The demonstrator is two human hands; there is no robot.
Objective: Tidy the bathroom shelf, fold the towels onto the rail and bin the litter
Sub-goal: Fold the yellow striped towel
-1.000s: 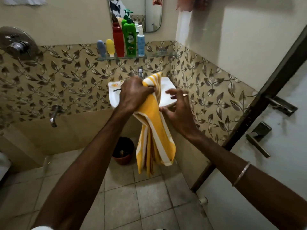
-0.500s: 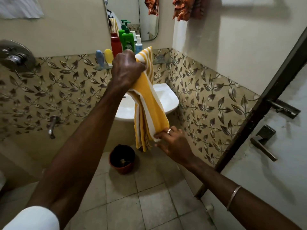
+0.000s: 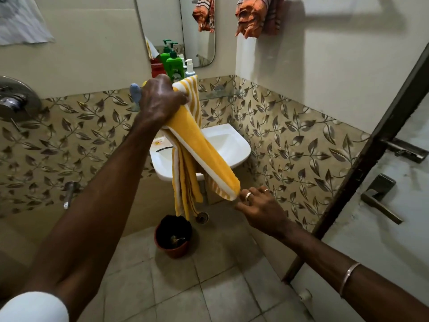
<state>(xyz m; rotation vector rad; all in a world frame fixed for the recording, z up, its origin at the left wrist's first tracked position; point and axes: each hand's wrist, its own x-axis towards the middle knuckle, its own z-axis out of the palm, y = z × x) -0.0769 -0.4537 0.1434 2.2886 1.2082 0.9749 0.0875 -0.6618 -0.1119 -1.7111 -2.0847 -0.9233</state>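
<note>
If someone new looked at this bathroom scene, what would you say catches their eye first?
First the yellow striped towel, stretched in mid-frame in front of the white basin: the left hand grips its top, the right hand pinches its lower end. Next, the green pump bottles below the mirror, and the orange checked cloth hanging top right.

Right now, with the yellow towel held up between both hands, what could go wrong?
1. The left hand grips the yellow towel right beside the green pump bottle on the shelf; a swing could knock it over.
2. Loose folds hang low over the red bucket and might dip in.
3. The right hand only pinches the lower corner, so it may slip free.
</note>
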